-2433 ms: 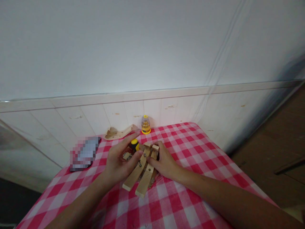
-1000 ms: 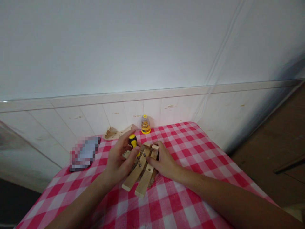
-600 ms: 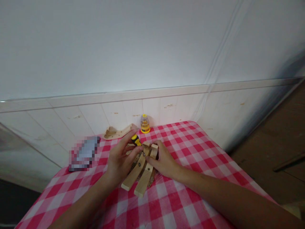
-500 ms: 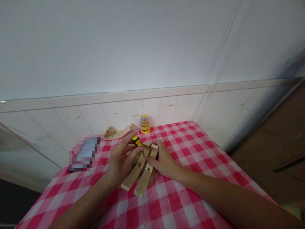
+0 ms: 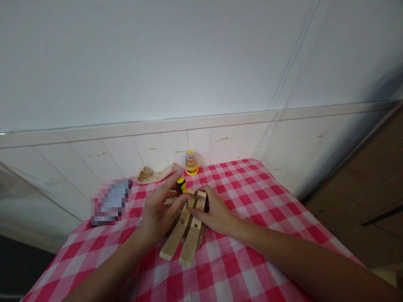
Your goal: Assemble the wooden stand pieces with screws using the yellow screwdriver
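My left hand (image 5: 162,205) is closed around a yellow-and-black screwdriver (image 5: 181,184), its handle pointing up between the fingers and its tip down at the wooden pieces. Two curved pale wooden pieces lie side by side: a left piece (image 5: 173,243) with metal screws in it, and a right piece (image 5: 190,245) with a dark round hole or screw. My right hand (image 5: 217,209) grips the far part of the right piece, thumb on top. What lies beneath the pieces is largely hidden by them and my hands.
Near the wall stands a clear-and-yellow bit set case (image 5: 192,163). Another curved wooden piece (image 5: 155,175) rests at the table's back edge. A blurred-out flat device (image 5: 113,201) lies at the left. A red-and-white checked cloth (image 5: 245,184) covers the table.
The screwdriver handle has tilted slightly and shifted a little to the right. The near ends of the wooden pieces have moved slightly, the right one towards me.
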The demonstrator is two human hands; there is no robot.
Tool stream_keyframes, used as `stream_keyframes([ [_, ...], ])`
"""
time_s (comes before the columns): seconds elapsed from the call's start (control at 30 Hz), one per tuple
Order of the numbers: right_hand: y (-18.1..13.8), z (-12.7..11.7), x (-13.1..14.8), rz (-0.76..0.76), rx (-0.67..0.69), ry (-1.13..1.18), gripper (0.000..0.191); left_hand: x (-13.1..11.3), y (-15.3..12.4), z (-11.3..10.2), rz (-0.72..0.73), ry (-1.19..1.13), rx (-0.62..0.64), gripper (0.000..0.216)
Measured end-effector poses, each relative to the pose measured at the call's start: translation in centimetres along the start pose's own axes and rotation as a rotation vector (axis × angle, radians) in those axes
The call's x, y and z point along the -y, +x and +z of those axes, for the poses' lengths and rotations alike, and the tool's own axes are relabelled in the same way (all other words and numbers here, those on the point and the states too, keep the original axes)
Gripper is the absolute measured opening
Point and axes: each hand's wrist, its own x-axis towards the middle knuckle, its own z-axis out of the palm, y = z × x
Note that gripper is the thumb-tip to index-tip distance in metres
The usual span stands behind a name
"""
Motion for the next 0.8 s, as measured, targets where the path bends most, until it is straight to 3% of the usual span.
stream_keyframes([
  [0.33,-0.1,-0.2,0.2,-0.026,0.073,-0.021,0.037,-0.2,0.4,-0.2,0.159,0.152,-0.035,0.049],
  [0.5,-0.1,-0.2,0.2,-0.022,0.094,-0.028,0.04,-0.9,0.4,-0.1,0.144,0.189,-0.077,0.045],
  [0.8,0.0,-0.1,0.0,-0.017,0.106,-0.028,0.037,-0.3,0.0,-0.5,0.204,0.181,0.036,0.041],
])
